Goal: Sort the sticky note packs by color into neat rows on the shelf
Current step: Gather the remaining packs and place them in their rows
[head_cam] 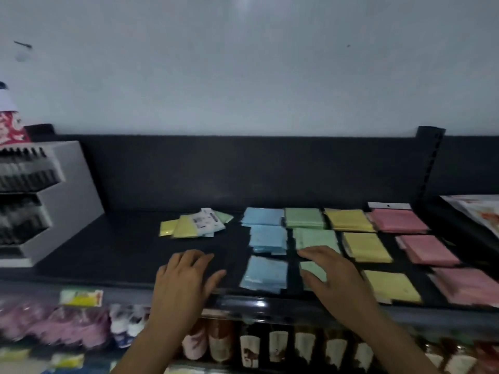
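Laid out on the dark shelf (pixel 129 247) in four columns, three stacks deep, left to right: blue packs (pixel 267 240), green packs (pixel 305 217), yellow packs (pixel 366 247), pink packs (pixel 429 249). Further left, apart from the blue column, a loose heap (pixel 194 224) not yet sorted: a couple of yellow, one green, a white-faced one on top, all overlapping at angles.

Left hand (pixel 186 276) flat on bare shelf near the front edge, fingers spread and straight, holding nothing. Right hand (pixel 334 276) spread over the green column, fingertips at the middle stack, thumb beside the front green stack (pixel 314 271). Fingers relaxed rather than curled, apparently pressing or squaring, nothing lifted. Contact under the palm hidden by the hand itself.

Likely handling: thin, light, flat packs in glossy clear wrap, so slippery on each other and prone to fanning out when nudged; witness the slightly skewed blue stacks. Some flex, not fragile. Best taken by pinching two opposite edges, thumb on one side and fingers on the other, or slid flat under an open palm. Stacks better squared from both sides than pushed from one.

Writing: white label on the top pack of the heap, with dark barcode-like print, too blurred to read. White hang tab with a hole behind the rear pink stack, no legible text. Yellow tag (pixel 81 297) at the lower shelf edge, also unreadable. No brand made out anywhere.
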Available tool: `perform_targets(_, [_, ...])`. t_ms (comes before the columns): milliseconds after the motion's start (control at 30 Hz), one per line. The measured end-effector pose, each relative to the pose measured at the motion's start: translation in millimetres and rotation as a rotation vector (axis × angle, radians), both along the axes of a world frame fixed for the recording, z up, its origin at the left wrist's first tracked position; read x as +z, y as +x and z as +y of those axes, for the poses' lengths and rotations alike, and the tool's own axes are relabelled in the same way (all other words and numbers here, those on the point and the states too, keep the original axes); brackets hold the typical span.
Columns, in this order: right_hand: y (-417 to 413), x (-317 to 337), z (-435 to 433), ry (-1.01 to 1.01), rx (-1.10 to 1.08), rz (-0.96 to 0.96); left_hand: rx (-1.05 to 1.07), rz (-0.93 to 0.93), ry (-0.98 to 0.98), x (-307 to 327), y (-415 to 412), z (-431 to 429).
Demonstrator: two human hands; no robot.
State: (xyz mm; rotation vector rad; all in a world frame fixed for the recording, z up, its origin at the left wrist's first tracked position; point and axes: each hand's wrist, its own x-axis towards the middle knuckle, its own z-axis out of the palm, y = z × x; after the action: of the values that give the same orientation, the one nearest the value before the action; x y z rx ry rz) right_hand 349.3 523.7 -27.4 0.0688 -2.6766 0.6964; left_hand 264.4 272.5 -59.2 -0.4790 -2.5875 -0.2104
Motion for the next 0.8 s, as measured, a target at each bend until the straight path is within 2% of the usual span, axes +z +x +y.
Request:
perform_targets(400, [-86, -7, -175, 0.058, 0.095, -0.071, 0.009, -0.028, -0.044, -8, -62, -161])
perform_targets(633, [-142, -9, -214, 0.094, 0.091, -0.147, -0.012, -0.055, -0.044, -9, -98, -189])
perform_targets(800, [-201, -11, -219, 0.091, -0.023, -0.149, -0.034, -0.094, -0.108, -9, -131, -187])
